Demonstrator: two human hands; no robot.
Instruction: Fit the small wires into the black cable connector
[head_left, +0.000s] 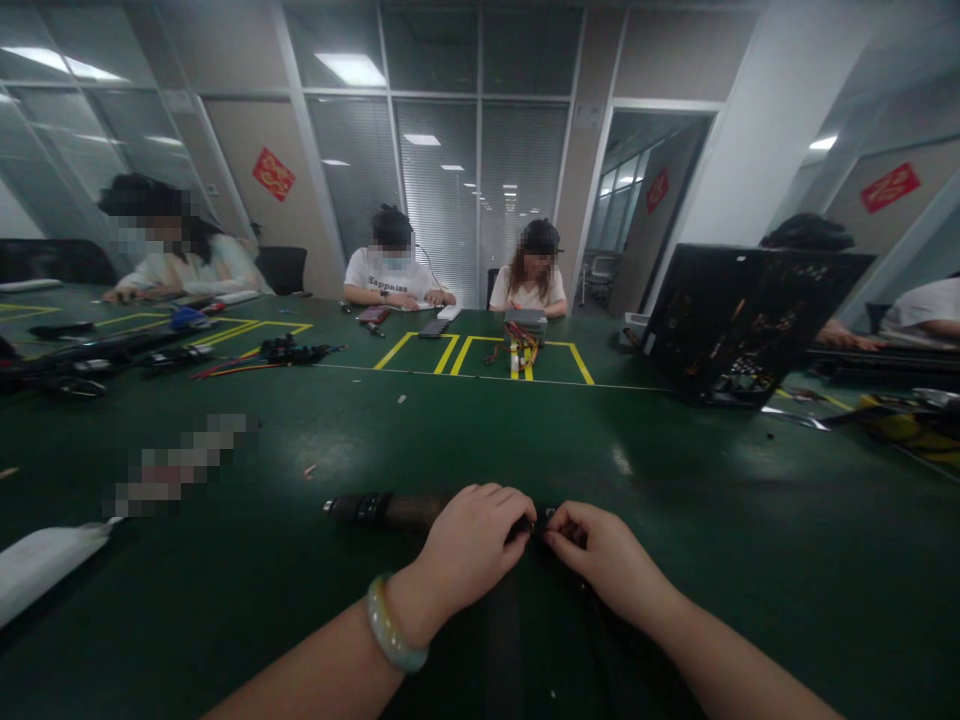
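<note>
A dark, slim electric screwdriver [409, 512] lies sideways on the green table, its metal tip pointing left. My left hand [480, 535] is closed around its right part, palm down, and hides much of the body. At the right end, my right hand [589, 540] pinches a small black piece [546, 517] between thumb and fingers, close to the left fingertips. This piece looks like a cable plug, but the fingers cover most of it. A dark cord seems to run down from there, faint against the table.
A white packet [52, 565] lies at the left. Farther back are bundled wires [281, 350], a box with coloured cables [525, 320] and yellow tape outlines [416, 337]. A black computer case [735, 320] stands at the right. Several people sit across the table.
</note>
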